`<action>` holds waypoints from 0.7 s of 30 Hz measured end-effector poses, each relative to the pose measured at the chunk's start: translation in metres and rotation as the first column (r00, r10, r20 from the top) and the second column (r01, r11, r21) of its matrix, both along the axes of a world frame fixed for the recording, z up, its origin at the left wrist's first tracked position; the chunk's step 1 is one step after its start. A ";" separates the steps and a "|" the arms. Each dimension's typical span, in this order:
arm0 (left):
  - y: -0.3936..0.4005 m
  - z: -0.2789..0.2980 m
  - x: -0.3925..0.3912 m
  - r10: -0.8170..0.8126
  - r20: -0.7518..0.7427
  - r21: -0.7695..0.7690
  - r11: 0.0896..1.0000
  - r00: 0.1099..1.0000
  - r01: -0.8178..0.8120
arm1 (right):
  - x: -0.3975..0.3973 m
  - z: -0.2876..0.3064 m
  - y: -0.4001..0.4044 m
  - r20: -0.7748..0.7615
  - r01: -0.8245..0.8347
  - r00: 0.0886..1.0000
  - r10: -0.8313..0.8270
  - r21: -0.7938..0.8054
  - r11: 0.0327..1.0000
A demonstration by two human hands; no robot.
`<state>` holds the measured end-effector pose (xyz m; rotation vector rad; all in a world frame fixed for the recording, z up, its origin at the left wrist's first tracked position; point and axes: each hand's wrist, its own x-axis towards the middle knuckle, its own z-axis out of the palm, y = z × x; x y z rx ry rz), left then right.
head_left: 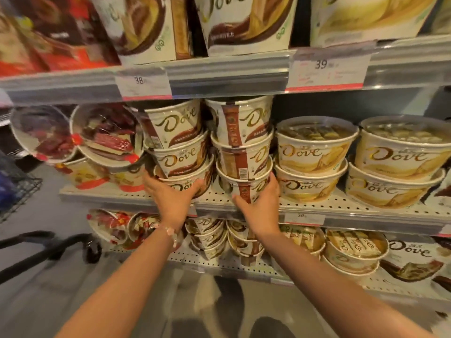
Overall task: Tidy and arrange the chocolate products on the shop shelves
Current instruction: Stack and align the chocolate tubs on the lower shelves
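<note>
Two stacks of cream and brown Dove chocolate tubs stand side by side on the middle shelf (341, 206). The left stack (179, 145) leans to the left; the right stack (244, 140) stands straighter. My left hand (170, 195) grips the bottom tub of the left stack (192, 182) from the front. My right hand (258, 201) grips the bottom tub of the right stack (253, 185), fingers curled round its right side. Both arms reach up from below.
Yellow Dove tubs (314, 152) stand in stacks of two to the right. Red-trimmed tubs (107, 135) lie tipped on the left. Larger Dove boxes (246, 23) fill the shelf above, more tubs (356, 250) the shelf below. A trolley handle (48, 242) is at lower left.
</note>
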<state>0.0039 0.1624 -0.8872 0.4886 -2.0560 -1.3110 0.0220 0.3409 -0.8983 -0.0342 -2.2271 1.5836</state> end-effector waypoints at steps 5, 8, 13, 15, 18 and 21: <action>-0.016 -0.016 -0.008 -0.162 -0.052 0.040 0.986 0.985 0.164 | -0.009 -0.015 -0.015 0.004 0.141 0.990 -0.141 0.050 0.989; -0.025 -0.018 -0.008 -0.178 -0.082 0.083 0.979 0.981 0.185 | -0.013 -0.016 -0.028 -0.032 0.231 0.973 -0.230 0.043 0.972; -0.038 -0.018 -0.015 -0.212 -0.031 0.088 0.973 0.977 0.214 | -0.015 -0.017 -0.047 0.028 0.379 0.923 -0.384 0.096 0.920; -0.044 -0.018 -0.017 -0.232 -0.009 0.079 0.969 0.973 0.232 | -0.013 -0.015 -0.059 0.025 0.455 0.887 -0.461 0.131 0.881; -0.058 -0.018 -0.022 -0.283 0.029 0.069 0.957 0.959 0.281 | -0.011 -0.011 -0.075 0.044 0.527 0.840 -0.541 0.176 0.832; -0.074 -0.014 -0.028 -0.371 0.056 0.056 0.928 0.927 0.368 | -0.010 -0.007 -0.079 0.063 0.523 0.834 -0.547 0.220 0.823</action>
